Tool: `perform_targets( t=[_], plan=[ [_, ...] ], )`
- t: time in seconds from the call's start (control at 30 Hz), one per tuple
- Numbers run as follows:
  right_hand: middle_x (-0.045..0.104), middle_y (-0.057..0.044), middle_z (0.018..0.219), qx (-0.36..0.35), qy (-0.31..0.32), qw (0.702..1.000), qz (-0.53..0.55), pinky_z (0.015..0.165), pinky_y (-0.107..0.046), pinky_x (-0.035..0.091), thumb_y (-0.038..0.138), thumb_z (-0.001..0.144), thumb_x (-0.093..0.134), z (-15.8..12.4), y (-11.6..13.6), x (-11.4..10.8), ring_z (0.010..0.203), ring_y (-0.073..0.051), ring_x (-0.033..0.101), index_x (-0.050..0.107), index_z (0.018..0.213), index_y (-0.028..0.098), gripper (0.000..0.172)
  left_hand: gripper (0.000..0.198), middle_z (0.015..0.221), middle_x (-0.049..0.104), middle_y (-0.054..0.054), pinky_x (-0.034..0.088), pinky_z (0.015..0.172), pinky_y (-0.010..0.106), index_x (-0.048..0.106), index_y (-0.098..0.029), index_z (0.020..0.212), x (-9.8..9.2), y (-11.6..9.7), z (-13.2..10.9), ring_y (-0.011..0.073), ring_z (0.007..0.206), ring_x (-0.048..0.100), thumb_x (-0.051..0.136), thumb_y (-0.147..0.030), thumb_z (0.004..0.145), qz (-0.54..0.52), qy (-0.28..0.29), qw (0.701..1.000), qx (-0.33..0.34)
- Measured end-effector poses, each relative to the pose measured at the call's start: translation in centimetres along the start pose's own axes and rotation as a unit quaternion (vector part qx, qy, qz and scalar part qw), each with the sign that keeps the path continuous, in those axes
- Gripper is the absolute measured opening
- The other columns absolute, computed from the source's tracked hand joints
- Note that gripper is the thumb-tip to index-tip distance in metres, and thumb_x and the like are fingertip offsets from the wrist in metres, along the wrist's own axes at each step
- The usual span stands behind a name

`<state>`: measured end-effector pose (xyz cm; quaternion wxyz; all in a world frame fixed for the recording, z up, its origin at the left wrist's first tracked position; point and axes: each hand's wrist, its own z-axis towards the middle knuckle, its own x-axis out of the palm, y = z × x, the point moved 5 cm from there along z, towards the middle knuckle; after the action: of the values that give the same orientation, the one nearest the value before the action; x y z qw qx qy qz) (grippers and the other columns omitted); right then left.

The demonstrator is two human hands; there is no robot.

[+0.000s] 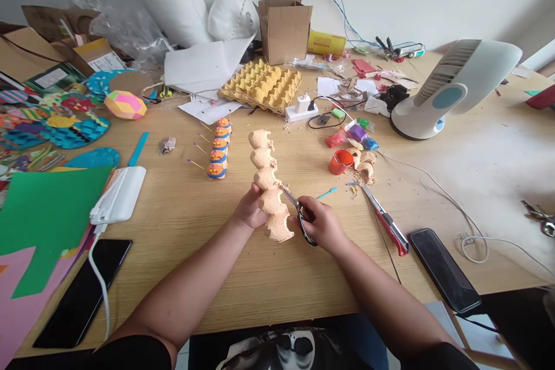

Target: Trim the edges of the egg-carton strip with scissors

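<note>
My left hand [250,208] grips a tan strip of egg-carton cups [267,179] from its left side and holds it up over the wooden table [186,208]. My right hand [321,224] is closed round the handles of black scissors [297,210]. Their blades touch the strip's right edge near its lower cups. A painted row of orange and blue carton cups with sticks [218,148] stands just left of the strip.
A yellow egg tray [260,84], a cardboard box [284,29], a white fan [455,84], a red utility knife [388,222], an orange cup [340,162] and carton scraps lie around. Two phones [443,269] [82,292], a power bank [119,193] and coloured paper [43,214] sit near the front edge.
</note>
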<state>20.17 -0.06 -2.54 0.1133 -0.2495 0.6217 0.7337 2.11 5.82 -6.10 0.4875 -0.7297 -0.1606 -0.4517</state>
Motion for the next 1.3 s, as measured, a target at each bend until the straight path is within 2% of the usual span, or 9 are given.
perform_targets(
  t=[0.1,0.27,0.37,0.53,0.77,0.87,0.97,1.13,1.3],
  plan=[
    [0.059,0.002,0.069,-0.005,-0.013,1.0,-0.025,0.061,-0.028,0.038,0.057,0.095,0.075,0.0,0.0,-0.2,0.062,-0.015,0.051,0.073,0.113,0.025,0.037,0.055,0.087,0.073,-0.002,0.058,0.064,0.032,0.072,-0.024,0.094,0.1,0.1,0.0,0.0201,0.08,0.071,0.098,-0.065,0.068,0.003,-0.014,1.0,-0.007],
    [0.06,0.002,0.071,0.003,-0.025,0.999,-0.037,0.063,-0.028,0.039,0.057,0.095,0.074,-0.1,-0.2,-0.3,0.064,-0.016,0.053,0.073,0.113,0.025,0.037,0.063,0.086,0.074,-0.002,0.061,0.066,0.03,0.076,-0.023,0.095,0.5,0.1,0.1,0.0176,0.079,0.071,0.105,-0.061,0.055,-0.014,-0.012,1.0,-0.014],
    [0.06,0.002,0.071,0.011,-0.026,0.999,-0.024,0.063,-0.028,0.039,0.055,0.095,0.074,-0.1,-0.3,-0.1,0.065,-0.016,0.053,0.073,0.113,0.025,0.035,0.06,0.087,0.075,-0.002,0.061,0.068,0.031,0.079,-0.024,0.096,0.8,0.2,0.1,0.018,0.078,0.07,0.105,-0.059,0.056,-0.023,-0.011,1.0,-0.006],
    [0.062,0.002,0.072,0.02,-0.016,1.0,-0.008,0.063,-0.027,0.04,0.045,0.094,0.072,-0.1,-0.4,0.3,0.065,-0.016,0.054,0.071,0.109,0.025,0.025,0.062,0.095,0.078,0.004,0.062,0.083,0.039,0.081,-0.024,0.097,1.2,0.3,0.2,0.0244,0.085,0.072,0.104,-0.064,0.056,-0.007,-0.009,1.0,-0.001],
    [0.073,-0.003,0.085,0.036,-0.001,0.999,0.012,0.073,-0.027,0.047,0.036,0.093,0.066,-0.3,-0.3,0.3,0.077,-0.019,0.064,0.071,0.111,0.023,0.022,0.069,0.102,0.076,0.004,0.059,0.095,0.035,0.081,-0.022,0.106,1.0,0.5,0.2,0.0227,0.097,0.071,0.102,-0.068,0.058,0.058,-0.016,0.998,-0.012],
    [0.074,-0.003,0.088,0.036,0.0,0.999,0.018,0.076,-0.028,0.049,0.036,0.094,0.066,-0.4,-0.3,0.2,0.08,-0.019,0.066,0.071,0.111,0.023,0.022,0.074,0.104,0.074,0.005,0.059,0.094,0.034,0.08,-0.022,0.109,1.0,0.6,0.2,0.0226,0.099,0.069,0.101,-0.07,0.057,0.072,-0.019,0.997,-0.014],
    [0.072,-0.002,0.082,0.037,-0.01,0.999,0.011,0.071,-0.027,0.047,0.042,0.094,0.066,-0.3,-0.4,0.0,0.075,-0.019,0.065,0.069,0.105,0.024,0.021,0.071,0.1,0.073,0.004,0.06,0.085,0.036,0.078,-0.024,0.105,1.2,0.6,0.1,0.0231,0.093,0.068,0.101,-0.07,0.057,0.066,-0.023,0.997,-0.011],
    [0.067,0.0,0.074,0.046,-0.02,0.999,0.012,0.064,-0.027,0.043,0.056,0.094,0.066,0.2,-0.5,-0.2,0.066,-0.017,0.059,0.065,0.099,0.024,0.033,0.056,0.091,0.07,0.001,0.061,0.07,0.035,0.072,-0.024,0.1,2.2,0.5,0.0,0.0202,0.078,0.067,0.102,-0.054,0.064,0.019,-0.012,0.999,-0.027],
    [0.061,0.002,0.072,0.032,-0.009,0.999,0.008,0.062,-0.027,0.042,0.053,0.096,0.063,0.0,0.2,-0.5,0.064,-0.016,0.055,0.063,0.105,0.024,0.031,0.062,0.085,0.071,-0.002,0.06,0.062,0.03,0.071,-0.022,0.098,2.6,0.4,0.1,0.0186,0.074,0.071,0.105,-0.055,0.059,-0.005,0.008,0.999,-0.037]
  ],
)
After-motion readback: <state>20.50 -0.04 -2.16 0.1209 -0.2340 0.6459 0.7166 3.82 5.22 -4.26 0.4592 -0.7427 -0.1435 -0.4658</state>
